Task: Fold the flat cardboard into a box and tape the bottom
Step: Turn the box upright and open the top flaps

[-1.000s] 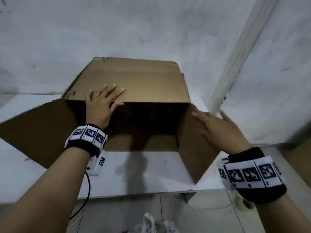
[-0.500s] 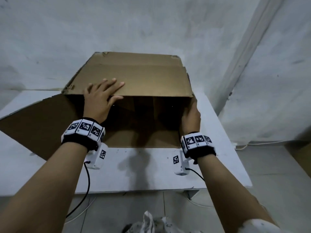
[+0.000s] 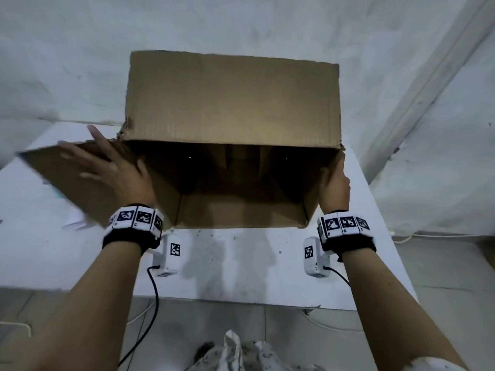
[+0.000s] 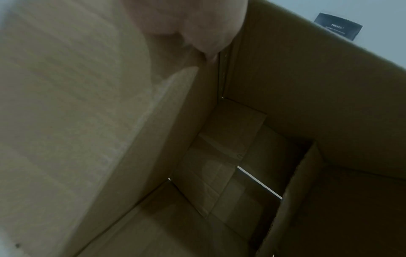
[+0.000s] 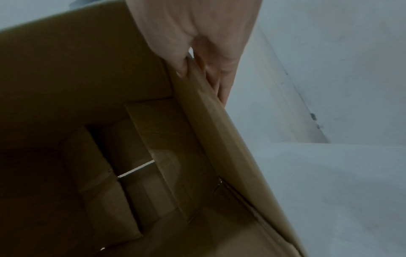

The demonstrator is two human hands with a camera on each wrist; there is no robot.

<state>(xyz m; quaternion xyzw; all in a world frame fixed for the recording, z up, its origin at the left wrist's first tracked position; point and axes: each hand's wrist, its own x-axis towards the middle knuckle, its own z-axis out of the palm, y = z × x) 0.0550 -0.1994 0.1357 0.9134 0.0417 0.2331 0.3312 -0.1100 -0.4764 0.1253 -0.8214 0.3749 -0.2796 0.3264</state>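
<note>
The brown cardboard box (image 3: 233, 97) lies on its side on the white table (image 3: 241, 263), its open end facing me. Folded flaps at the far end (image 3: 241, 162) leave thin slits of light (image 4: 259, 182). My left hand (image 3: 107, 167) lies with spread, straight fingers on the left flap (image 3: 61, 180), which sticks out to the left. My right hand (image 3: 334, 183) grips the edge of the box's right wall (image 5: 208, 107), thumb inside and fingers outside.
Grey-white walls stand close behind and to the right of the table. Cables run from both wrist cameras down past the table's front edge. Crumpled pale material (image 3: 235, 352) lies on the tiled floor below. A dark label (image 4: 338, 26) shows beyond the box.
My left hand left the box's top panel and went down onto the left flap. The top panel has risen. My right hand came in from the right and took hold of the right wall.
</note>
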